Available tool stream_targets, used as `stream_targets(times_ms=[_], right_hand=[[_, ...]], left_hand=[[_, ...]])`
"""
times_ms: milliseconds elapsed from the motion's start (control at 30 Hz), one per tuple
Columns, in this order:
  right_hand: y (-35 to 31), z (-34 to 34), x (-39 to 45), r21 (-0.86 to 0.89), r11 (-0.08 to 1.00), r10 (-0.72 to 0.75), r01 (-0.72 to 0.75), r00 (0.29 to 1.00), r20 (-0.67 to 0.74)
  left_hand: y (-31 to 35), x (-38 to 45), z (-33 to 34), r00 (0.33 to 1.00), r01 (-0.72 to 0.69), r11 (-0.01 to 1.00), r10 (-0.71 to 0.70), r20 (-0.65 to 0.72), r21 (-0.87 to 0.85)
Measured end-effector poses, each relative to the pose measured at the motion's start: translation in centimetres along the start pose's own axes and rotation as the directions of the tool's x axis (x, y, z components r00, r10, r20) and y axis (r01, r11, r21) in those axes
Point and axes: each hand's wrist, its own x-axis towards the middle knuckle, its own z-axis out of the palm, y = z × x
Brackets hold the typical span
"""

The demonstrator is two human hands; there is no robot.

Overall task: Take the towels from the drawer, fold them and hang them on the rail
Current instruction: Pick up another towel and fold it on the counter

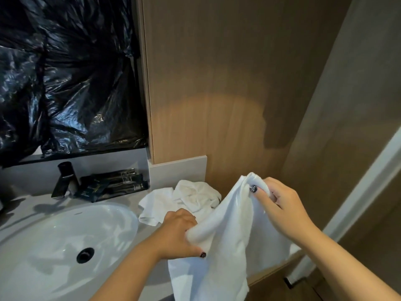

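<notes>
towels out, none folded or hung | left hand (181, 233) and right hand (280, 205) both grip white towel (230, 240) | more towels (186, 198) heaped on counter (28, 203) | rail unseen

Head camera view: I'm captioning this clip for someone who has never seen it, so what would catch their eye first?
First, the white towel held up at lower right, the left hand bunching one part and the right hand pinching its top corner. Next, the crumpled black plastic sheet filling the upper left above the white sink. Behind the hands, more white towels lie heaped on the counter.
</notes>
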Motion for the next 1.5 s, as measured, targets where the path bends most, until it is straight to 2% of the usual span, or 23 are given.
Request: stream_targets(times_ms=[133,267,367,433,533,567,633,700,767,900,967,1033,1133,1233,1300,1333,1367,1433,1467,1500], right_hand=[[1.1,-0.8,0.2,-0.016,0.998,0.056,-0.057,0.997,-0.048],[1.1,-1.4,0.3,0.051,0.996,0.082,-0.076,0.988,-0.129],[1.1,-2.4,0.7,0.062,0.993,0.113,-0.103,0.978,-0.178],[1.3,-3.1,0.9,0.08,0.99,0.132,-0.118,0.969,-0.21],[1.8,-3.4,0.9,0.076,0.99,0.13,-0.117,0.973,-0.189],[1.9,-3.4,0.8,0.069,0.99,0.133,-0.123,0.974,-0.181],[2.3,-3.3,0.9,0.059,0.988,0.152,-0.144,0.971,-0.187],[2.5,-3.4,1.2,0.057,0.982,0.187,-0.18,0.962,-0.197],[2.8,-3.5,1.8,0.061,0.973,0.23,-0.222,0.95,-0.213],[4.0,-3.6,3.0,0.121,0.941,0.337,-0.316,0.912,-0.235],[4.9,-3.4,3.5,0.171,0.906,0.417,-0.388,0.888,-0.193],[5.8,-3.1,4.0,0.209,0.85,0.511,-0.484,0.854,-0.102],[7.3,-2.2,5.3,0.176,0.738,0.656,-0.651,0.754,0.036],[8.6,0.1,7.3,0.032,0.653,0.748,-0.757,0.651,0.131],[9.8,2.6,8.5,0.025,0.625,0.771,-0.78,0.622,0.133],[10.2,3.9,8.6,0.039,0.626,0.772,-0.779,0.626,0.114],[11.0,5.7,8.7,0.049,0.627,0.772,-0.778,0.628,0.095],[13.4,8.9,8.0,0.055,0.641,0.756,-0.765,0.643,0.127],[14.8,10.4,7.3,0.053,0.633,0.756,-0.773,0.631,0.174],[16.2,11.8,6.4,0.04,0.61,0.768,-0.791,0.603,0.214]], left_hand=[[-1.6,0.3,-0.4,0.999,-0.031,0.991,0.033,-0.013,0.132],[-3.9,0.2,-1.9,0.998,0.069,0.979,-0.067,-0.017,0.194],[-4.9,-0.1,-3.3,0.997,0.076,0.951,-0.076,-0.014,0.301],[-5.4,-0.4,-3.2,0.996,0.086,0.953,-0.086,-0.014,0.292],[-6.2,-1.3,-1.9,0.999,0.04,0.963,-0.043,0.005,0.268],[-6.5,-1.7,-1.4,0.998,0.06,0.964,-0.067,0.018,0.258],[-6.9,-2.4,-0.8,0.987,0.151,0.975,-0.157,0.023,0.162],[-6.5,-2.8,-1.4,0.977,0.212,0.973,-0.213,-0.005,-0.094],[-6.0,-2.8,-3.0,0.974,0.196,0.933,-0.222,-0.052,-0.303],[-5.2,-2.8,-8.0,0.951,0.201,0.823,-0.293,-0.095,-0.531],[-4.8,-3.2,-10.5,0.95,0.201,0.755,-0.305,-0.062,-0.624],[-4.7,-3.5,-12.1,0.966,0.145,0.697,-0.254,-0.052,-0.702],[-4.8,-3.6,-12.7,0.967,0.144,0.593,-0.254,-0.015,-0.792],[-6.5,-2.6,-11.7,0.899,0.261,0.628,-0.435,-0.053,-0.733],[-8.8,-1.5,-9.7,0.798,0.335,0.579,-0.594,-0.103,-0.744],[-9.9,-1.1,-8.3,0.733,0.371,0.519,-0.673,-0.101,-0.77],[-11.3,-1.0,-6.6,0.656,0.41,0.414,-0.753,-0.051,-0.813],[-12.9,-1.9,-2.6,0.504,0.531,0.154,-0.848,0.165,-0.833],[-13.5,-2.7,-0.6,0.453,0.604,0.089,-0.856,0.249,-0.792],[-14.1,-3.5,1.3,0.429,0.665,0.108,-0.865,0.26,-0.739]])
